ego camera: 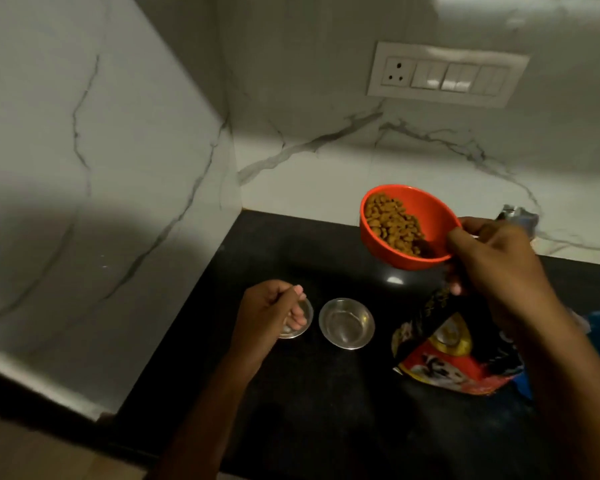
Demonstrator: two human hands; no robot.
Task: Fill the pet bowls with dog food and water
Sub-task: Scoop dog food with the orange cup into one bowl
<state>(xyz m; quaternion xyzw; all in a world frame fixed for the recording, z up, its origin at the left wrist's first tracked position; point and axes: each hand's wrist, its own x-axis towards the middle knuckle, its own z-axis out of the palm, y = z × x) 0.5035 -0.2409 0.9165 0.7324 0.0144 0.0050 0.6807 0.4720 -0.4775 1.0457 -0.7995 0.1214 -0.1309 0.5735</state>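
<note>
— Your forearms come in from the bottom edge, over the black surface (319, 393). Which hand has what?

— Your right hand (496, 268) is clamped on the rim of the orange bowl (426, 220), held up in the air above the surface and tilted toward your left. Brown dog food (390, 223) lies heaped in its lower side.

— And your left hand?

— Your left hand (267, 317) is down on the left steel bowl (303, 323), fingers curled together over its rim and partly inside it, so most of that bowl is hidden. You grip it where it rests on the surface.

— What sits between your hands?

— You have the second steel bowl (347, 323) just beside the first, to its right, on the surface and untouched. Whether it holds anything clear is hard to tell; it only shines. The orange bowl hangs up and to the right of it, well apart from both steel bowls.

— Under your right arm?

— You have the dog food bag (440, 355) there, lying below your right wrist, red and black. Behind everything stands the marble wall (326, 150) with its switch panel (447, 74).
</note>
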